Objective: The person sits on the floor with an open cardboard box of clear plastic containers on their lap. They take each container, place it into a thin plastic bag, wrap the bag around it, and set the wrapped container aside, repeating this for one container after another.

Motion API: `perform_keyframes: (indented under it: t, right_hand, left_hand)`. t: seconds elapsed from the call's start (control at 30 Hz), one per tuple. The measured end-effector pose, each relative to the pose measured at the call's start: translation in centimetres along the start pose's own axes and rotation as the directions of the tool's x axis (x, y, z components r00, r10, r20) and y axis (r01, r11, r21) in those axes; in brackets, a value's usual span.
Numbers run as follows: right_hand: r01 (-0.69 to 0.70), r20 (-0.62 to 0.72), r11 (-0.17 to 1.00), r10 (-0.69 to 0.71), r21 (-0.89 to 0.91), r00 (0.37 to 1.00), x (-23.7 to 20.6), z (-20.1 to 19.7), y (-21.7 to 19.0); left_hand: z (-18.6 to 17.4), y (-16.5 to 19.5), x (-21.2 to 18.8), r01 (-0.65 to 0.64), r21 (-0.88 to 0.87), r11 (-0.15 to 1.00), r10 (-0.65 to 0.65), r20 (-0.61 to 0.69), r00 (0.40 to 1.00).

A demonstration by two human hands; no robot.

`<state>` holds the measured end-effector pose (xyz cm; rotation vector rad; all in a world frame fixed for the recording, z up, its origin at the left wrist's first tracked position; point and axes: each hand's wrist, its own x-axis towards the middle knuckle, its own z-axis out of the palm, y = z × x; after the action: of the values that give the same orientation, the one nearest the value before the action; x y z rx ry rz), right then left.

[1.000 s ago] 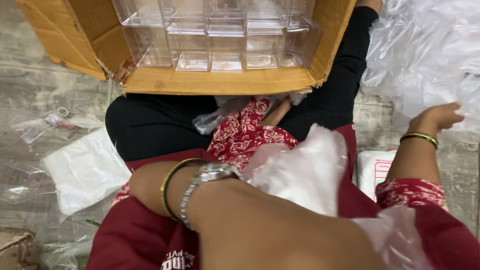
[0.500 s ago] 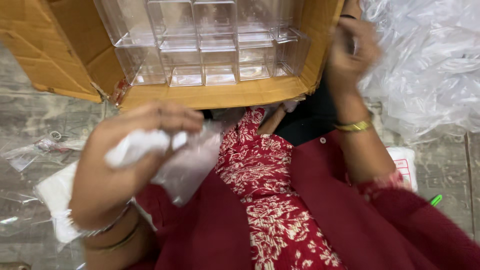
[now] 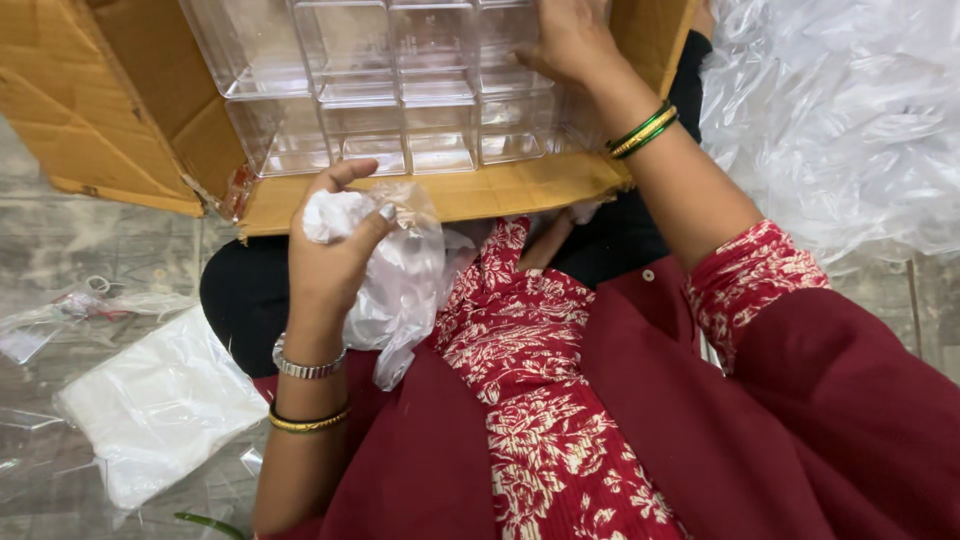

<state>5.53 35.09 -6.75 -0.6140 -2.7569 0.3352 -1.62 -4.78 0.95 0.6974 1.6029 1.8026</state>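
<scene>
Right now the left hand point(image 3: 335, 250) is closed around a crumpled clear plastic bag point(image 3: 395, 275) with something white bunched inside it. The fingers wrap the top of the bundle, the thumb sticks up above it, and the loose tail of the bag hangs down toward the lap. This hand sits just below the front edge of a cardboard box point(image 3: 130, 110), close to the flap but not clearly touching it. A silver watch band point(image 3: 308, 366) and a gold bangle point(image 3: 308, 420) circle the left wrist.

The right hand point(image 3: 570, 40) reaches up into the open box and lies on the clear plastic containers point(image 3: 380, 90) packed there in rows. Its fingers are spread loosely and rest on the top of one container near the right wall of the box; whether they actually grip anything cannot be told, since the upper part of the hand is cut off by the frame edge. Green and gold bangles point(image 3: 642, 130) sit on the right wrist.

The box lies on its side on the person's lap, its opening facing the camera, its brown flaps folded outward. The person wears a dark red top with a red and white flowered scarf point(image 3: 530, 370) down the middle.

On the floor to the left lies a flat white bag point(image 3: 160, 405) with scraps of clear wrapping point(image 3: 70, 310) near it. To the right, a large heap of clear plastic bags point(image 3: 840, 120) fills the corner.
</scene>
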Motion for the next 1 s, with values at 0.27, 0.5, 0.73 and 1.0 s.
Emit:
perform_keyframes:
  t: [0.27,0.5,0.73,1.0]
  right_hand:
    - [-0.397,0.255,0.907,0.354,0.143,0.9,-0.8,-6.0,-2.7]
    - [0.125,-0.069,0.897,-0.105,0.423,0.992,-6.9,-3.6,-9.7]
    - [0.235,-0.292,0.839,-0.096,0.49,0.951,-11.1,-1.4,-13.1]
    - [-0.165,0.151,0.218,0.083,0.962,0.985,-15.5,-5.1,-15.3]
  left_hand:
    - [1.5,-0.9,0.2,-0.01,-0.022,1.0,0.007,-0.128,0.992]
    - [3.3,-0.9,0.7,-0.051,-0.098,0.994,0.043,-0.079,0.996]
    - [4.7,-1.7,-0.3,-0.04,-0.08,0.996,0.036,-0.052,0.998]
    - [5.3,-2.5,-0.5,-0.106,-0.02,0.994,0.101,-0.164,0.981]
